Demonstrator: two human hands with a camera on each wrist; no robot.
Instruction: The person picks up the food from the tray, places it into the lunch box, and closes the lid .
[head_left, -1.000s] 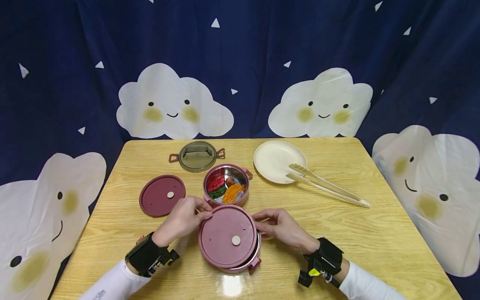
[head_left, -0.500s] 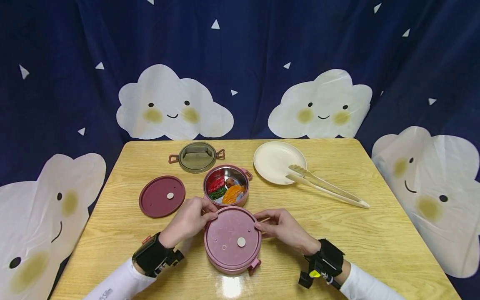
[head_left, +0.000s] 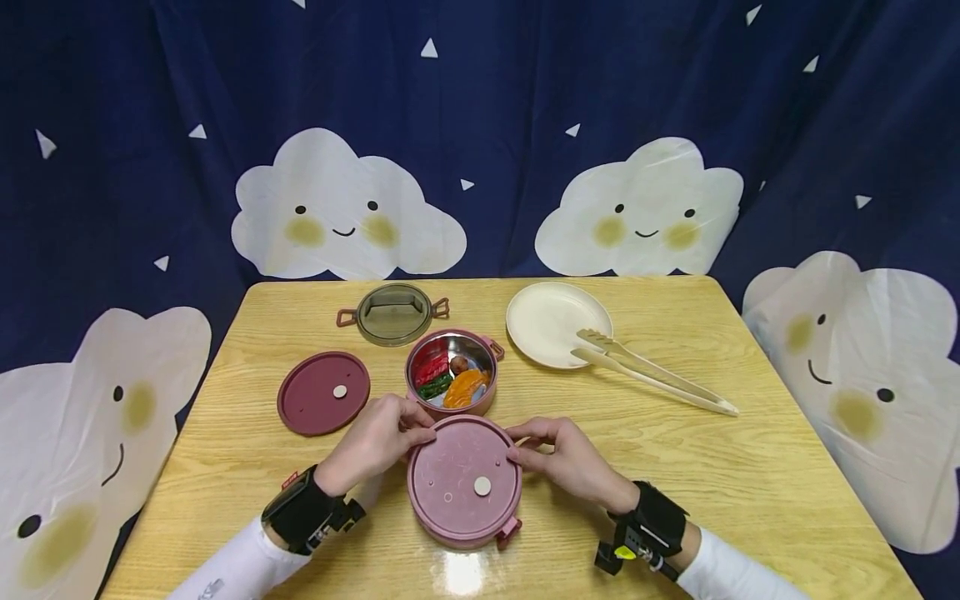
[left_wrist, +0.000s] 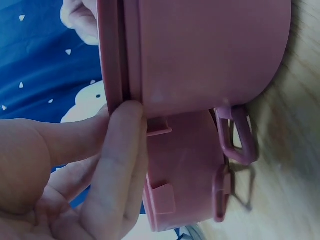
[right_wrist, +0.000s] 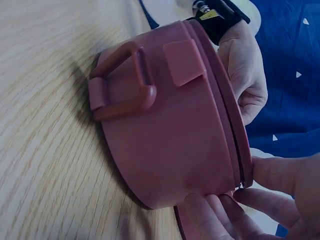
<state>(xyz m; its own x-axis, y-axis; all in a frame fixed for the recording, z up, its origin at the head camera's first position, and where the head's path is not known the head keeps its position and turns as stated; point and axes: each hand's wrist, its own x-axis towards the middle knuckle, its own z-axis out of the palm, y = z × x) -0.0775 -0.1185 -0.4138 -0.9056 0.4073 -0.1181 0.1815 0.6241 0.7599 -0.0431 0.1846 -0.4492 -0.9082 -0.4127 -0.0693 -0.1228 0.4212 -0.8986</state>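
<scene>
A round pink lid (head_left: 461, 462) with a white knob lies on top of a pink pot (right_wrist: 167, 130) with a folding side handle (right_wrist: 145, 80). At the lid's far left edge my left hand (head_left: 378, 437) pinches the rim between thumb and fingers. My right hand (head_left: 562, 458) pinches the far right edge, its thumb on the lid and its fingers under the rim, against the pot's wall. A narrow gap shows between lid and pot near the right thumb. Just behind stands a second pink pot (head_left: 454, 410), uncovered, holding red, green, orange and brown food pieces (head_left: 465, 387).
A darker maroon lid (head_left: 318, 412) lies to the left. Behind it is a smoky see-through lid (head_left: 393, 321) with two side handles. A cream plate (head_left: 543, 317) stands at the back right, with beige tongs (head_left: 660, 379) resting partly on it.
The pink lid has shifted right and now covers the pot's rim, where an opening showed on the right earlier. My left hand moved slightly right with it; the right hand barely moved.
</scene>
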